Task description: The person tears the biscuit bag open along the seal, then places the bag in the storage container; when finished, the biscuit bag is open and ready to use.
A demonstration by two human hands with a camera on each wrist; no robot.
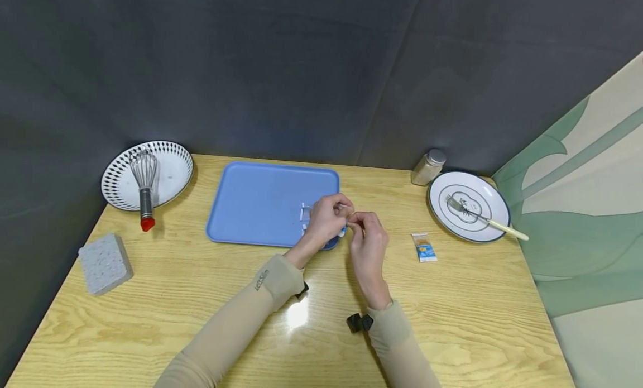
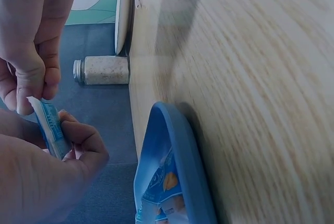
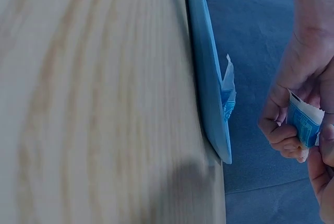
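Over the right end of a blue tray [image 1: 261, 201], my left hand [image 1: 329, 218] grips a small blue-and-white packet [image 2: 51, 129] between thumb and curled fingers. My right hand [image 1: 369, 243] comes in from the right and pinches an edge of the same packet with thumb and fingertip. In the right wrist view the packet [image 3: 307, 120] has a jagged white edge. Other small blue packets [image 2: 166, 185] lie in the tray below the hands, partly hidden by its rim. A similar packet [image 1: 425, 248] lies on the table to the right.
At the left, a patterned plate [image 1: 176, 178] bears a whisk [image 1: 145, 187], with a grey sponge-like block [image 1: 105, 263] in front. At the right stand a shaker jar [image 1: 428, 167] and a white plate [image 1: 489, 198] with a fork [image 1: 482, 218] across it. A dark curtain backs the table.
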